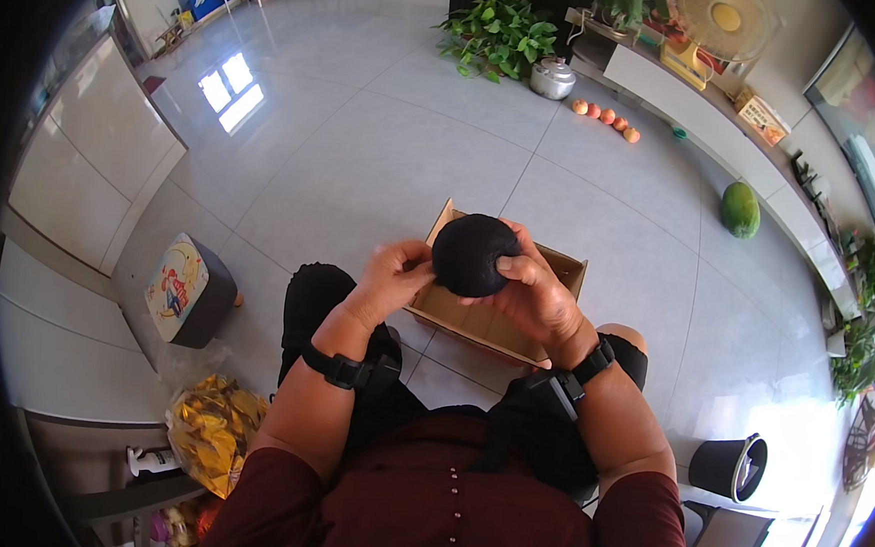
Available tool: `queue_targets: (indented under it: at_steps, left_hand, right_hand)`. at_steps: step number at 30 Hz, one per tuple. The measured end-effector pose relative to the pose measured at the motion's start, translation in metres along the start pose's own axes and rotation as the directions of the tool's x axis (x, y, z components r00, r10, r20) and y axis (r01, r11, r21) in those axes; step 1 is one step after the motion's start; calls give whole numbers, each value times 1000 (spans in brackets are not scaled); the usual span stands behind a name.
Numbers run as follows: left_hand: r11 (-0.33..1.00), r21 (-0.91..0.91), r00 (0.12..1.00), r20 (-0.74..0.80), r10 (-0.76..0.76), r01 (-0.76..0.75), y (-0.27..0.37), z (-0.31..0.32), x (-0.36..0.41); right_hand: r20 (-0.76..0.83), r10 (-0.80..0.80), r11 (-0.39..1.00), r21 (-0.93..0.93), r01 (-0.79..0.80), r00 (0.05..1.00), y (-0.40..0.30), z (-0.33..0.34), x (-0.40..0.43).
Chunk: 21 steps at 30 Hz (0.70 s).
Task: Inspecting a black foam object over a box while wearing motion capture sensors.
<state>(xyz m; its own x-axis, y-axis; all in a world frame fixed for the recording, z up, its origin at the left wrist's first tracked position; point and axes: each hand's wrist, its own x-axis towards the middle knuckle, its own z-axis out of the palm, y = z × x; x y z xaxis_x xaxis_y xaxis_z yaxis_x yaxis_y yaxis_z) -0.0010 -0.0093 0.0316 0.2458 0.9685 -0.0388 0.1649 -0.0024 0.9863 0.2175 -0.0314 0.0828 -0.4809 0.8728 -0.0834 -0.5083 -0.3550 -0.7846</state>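
A round black object (472, 255), its kind not clear, is held up over an open cardboard box (465, 316). My right hand (538, 287) grips it from the right, the thumb on its near face and the other fingers behind it. At its left edge, my left hand (400, 271) pinches with thumb and forefinger; whether it holds a bit of the object's edge cannot be seen. The box stands between my knees, partly hidden by my hands, and I see only bare cardboard in the part of its inside that shows.
A stool with a printed top (177, 288) and a bag of gold wrapping (217, 433) are at the left. A black bin (726, 468) stands at the right. Farther off are a green melon (740, 209), several round fruits (607, 116), a metal pot (552, 77) and a low cabinet (681, 100).
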Motion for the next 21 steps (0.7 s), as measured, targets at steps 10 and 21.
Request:
queue_targets:
  at_steps: [10, 21]
  left_hand:
    - [978, -206, 976, 212, 42, 3, 14, 2, -7]
    - [977, -127, 976, 116, 184, -169, 17, -5, -9]
  right_hand:
    - [-297, -85, 931, -363, -30, 951, 12, -15, 9]
    - [-88, 159, 839, -514, -181, 983, 9, -15, 6]
